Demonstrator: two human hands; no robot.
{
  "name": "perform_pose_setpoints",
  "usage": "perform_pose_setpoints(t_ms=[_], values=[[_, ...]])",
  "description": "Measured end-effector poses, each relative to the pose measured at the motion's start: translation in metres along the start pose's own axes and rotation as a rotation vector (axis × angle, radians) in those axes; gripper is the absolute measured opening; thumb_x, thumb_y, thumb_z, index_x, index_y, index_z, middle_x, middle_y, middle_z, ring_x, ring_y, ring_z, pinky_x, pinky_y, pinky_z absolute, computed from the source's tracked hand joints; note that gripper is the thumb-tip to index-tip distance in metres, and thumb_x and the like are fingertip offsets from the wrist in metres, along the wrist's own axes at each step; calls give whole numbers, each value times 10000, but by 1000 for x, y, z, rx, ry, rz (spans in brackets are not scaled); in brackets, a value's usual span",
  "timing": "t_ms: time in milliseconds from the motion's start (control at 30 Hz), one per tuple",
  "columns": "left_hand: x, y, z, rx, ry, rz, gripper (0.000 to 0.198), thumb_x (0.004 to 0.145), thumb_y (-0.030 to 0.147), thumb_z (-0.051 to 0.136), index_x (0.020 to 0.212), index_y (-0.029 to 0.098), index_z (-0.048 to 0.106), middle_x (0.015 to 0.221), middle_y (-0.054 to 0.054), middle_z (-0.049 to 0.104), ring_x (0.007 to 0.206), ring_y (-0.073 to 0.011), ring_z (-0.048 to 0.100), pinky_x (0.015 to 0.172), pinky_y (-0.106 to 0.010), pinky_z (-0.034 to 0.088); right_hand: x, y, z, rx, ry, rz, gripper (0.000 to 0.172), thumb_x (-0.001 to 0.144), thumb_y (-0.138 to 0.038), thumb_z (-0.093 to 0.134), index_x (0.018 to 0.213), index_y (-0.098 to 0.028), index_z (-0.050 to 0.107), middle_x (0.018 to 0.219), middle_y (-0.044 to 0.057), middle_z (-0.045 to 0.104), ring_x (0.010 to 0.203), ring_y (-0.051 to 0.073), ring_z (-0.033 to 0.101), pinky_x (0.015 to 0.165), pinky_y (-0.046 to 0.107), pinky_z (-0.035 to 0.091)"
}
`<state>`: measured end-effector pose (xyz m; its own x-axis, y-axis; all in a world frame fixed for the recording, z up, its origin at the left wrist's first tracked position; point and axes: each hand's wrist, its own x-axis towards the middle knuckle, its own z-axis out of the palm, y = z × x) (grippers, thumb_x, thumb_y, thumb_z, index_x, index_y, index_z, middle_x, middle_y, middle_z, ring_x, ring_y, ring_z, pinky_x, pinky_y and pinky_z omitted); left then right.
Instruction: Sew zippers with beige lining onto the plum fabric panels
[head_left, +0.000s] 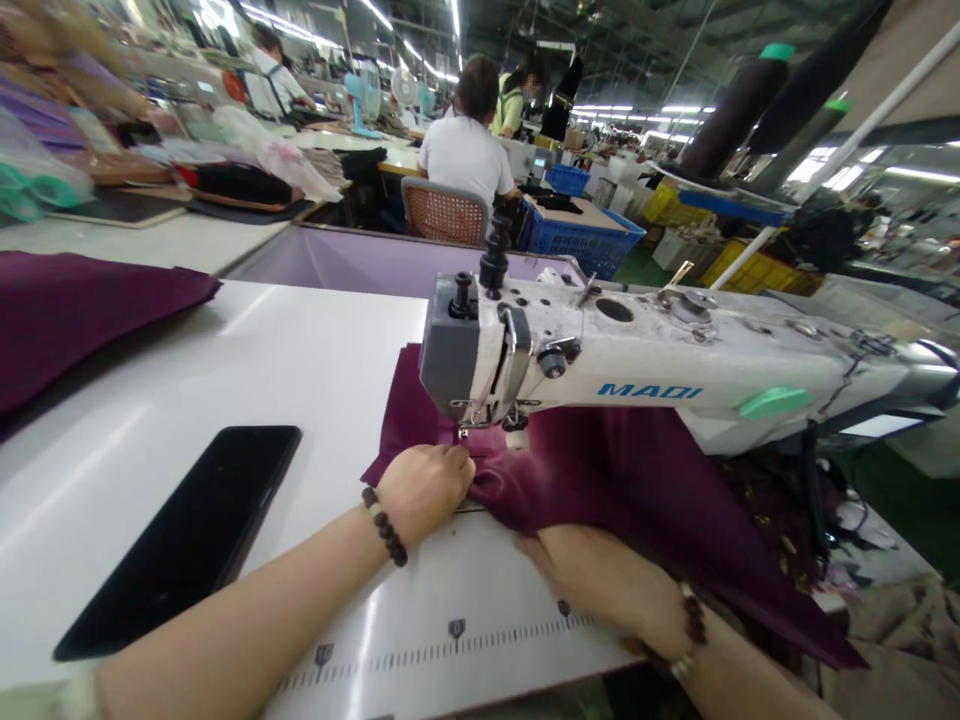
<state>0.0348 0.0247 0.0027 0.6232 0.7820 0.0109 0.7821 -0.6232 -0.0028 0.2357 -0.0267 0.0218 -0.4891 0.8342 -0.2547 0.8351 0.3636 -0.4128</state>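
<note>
A piece of dark purple fabric (pixel 600 480) lies under the head of a white sewing machine (pixel 615 350) and drapes down to the right. Close to the presser foot (pixel 465 432), my left hand (pixel 427 490) is closed, its curled fingers pinching the fabric at the left of a fold. My right hand (pixel 607 575) is at the fabric's near edge, right of the needle area. It is slightly blurred; its thumb side rests by the table and the other fingers are mostly hidden at the cloth, which it appears to grip.
A black phone (pixel 184 530) lies on the white table (pixel 337 370) to the left. Another purple fabric piece (pixel 82 320) sits at the far left. Thread cones (pixel 731 125) stand at upper right. Beyond the table, a person (pixel 469 150) sits near a blue crate (pixel 581 240).
</note>
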Motion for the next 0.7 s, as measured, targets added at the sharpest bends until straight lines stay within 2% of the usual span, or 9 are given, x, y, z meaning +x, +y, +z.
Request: perform_pose_setpoints(t_ms=[133,200,267,333,400,467,533,600,700], values=[[8,4,0,33,-34,-60,201,803,12,427,797,88,613,772,-108,625,719,-228,614,584,-320,481,-10,0,-31,324,-180,-236,273,886,-285,447,1098,-184,585,1037,57,612,943,154,569,823,247,452],[5,6,-4,43,-51,-65,170,810,42,452,805,85,616,785,-113,630,755,-240,606,605,-330,479,-1,0,-39,467,-52,-251,295,914,-309,384,1030,-171,617,948,40,637,823,118,592,719,203,473],[-1,6,-10,30,-73,-55,157,821,227,542,831,91,620,822,-115,637,813,-261,592,665,-356,480,18,-3,-37,353,235,-191,275,912,-268,383,950,-148,627,902,50,631,801,127,581,729,231,470],[-9,2,-18,-26,-106,-37,454,777,490,564,953,74,604,958,-149,628,941,-297,562,782,-394,461,40,-7,-28,61,425,-156,200,876,-207,446,940,-128,618,981,91,604,943,183,541,870,325,421],[-13,-5,-25,-110,-160,-10,649,792,602,455,1102,38,536,1133,-198,558,1078,-308,502,886,-398,415,58,-11,-16,-159,378,-167,207,836,-193,516,1013,-118,594,1052,124,577,1047,231,492,927,399,375],[-13,-10,-29,-188,-214,7,567,890,522,317,1144,53,509,1188,-189,527,1096,-267,508,902,-359,410,68,-13,-4,-252,282,-194,305,816,-191,549,1107,-101,542,1113,149,551,1125,247,446,957,434,344],[-11,-11,-27,-214,-229,-26,465,929,436,275,1061,94,561,1096,-144,586,982,-225,584,840,-318,448,71,-12,5,-263,254,-214,334,824,-187,536,1142,-87,510,1160,163,525,1175,242,408,989,451,308],[-8,-5,-20,-166,-177,-109,407,908,431,363,973,104,596,1013,-130,618,902,-224,614,808,-317,464,70,-10,11,-237,282,-213,313,833,-176,513,1135,-94,510,1186,159,510,1186,233,400,1009,453,288],[-7,8,-1,-55,-46,-226,466,802,444,562,1062,57,562,1138,-200,557,1062,-284,535,909,-374,424,67,-7,19,-175,341,-207,358,822,-149,495,1175,-94,485,1229,150,480,1202,221,380,1034,432,276]])
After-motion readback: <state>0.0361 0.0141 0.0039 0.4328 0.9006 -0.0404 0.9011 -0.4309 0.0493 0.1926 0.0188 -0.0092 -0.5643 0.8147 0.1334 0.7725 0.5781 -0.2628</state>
